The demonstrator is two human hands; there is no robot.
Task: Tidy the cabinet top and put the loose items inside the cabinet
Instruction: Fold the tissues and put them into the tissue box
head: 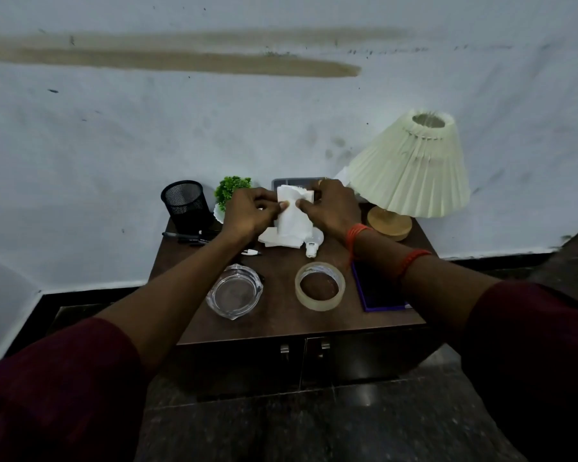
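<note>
Both hands pinch one white tissue (292,216): left hand (247,210) and right hand (332,205) have fingers (282,205) curled on its upper part, thumbs nearly meeting. It hangs upright over the far centre of the cabinet top (281,318), equally near both hands, lower end seemingly resting there. Cabinet doors (314,368) are shut, near and below. Grey object (281,182) behind the tissue is mostly hidden; the pens (187,237) at left are hard to make out.

1. Your left sleeve (57,378) is dark maroon.
2. Your right sleeve (531,345) matches it.
3. An orange thread band (357,235) circles the wrist behind your right hand (331,205); a second band (414,258) sits further up.
</note>
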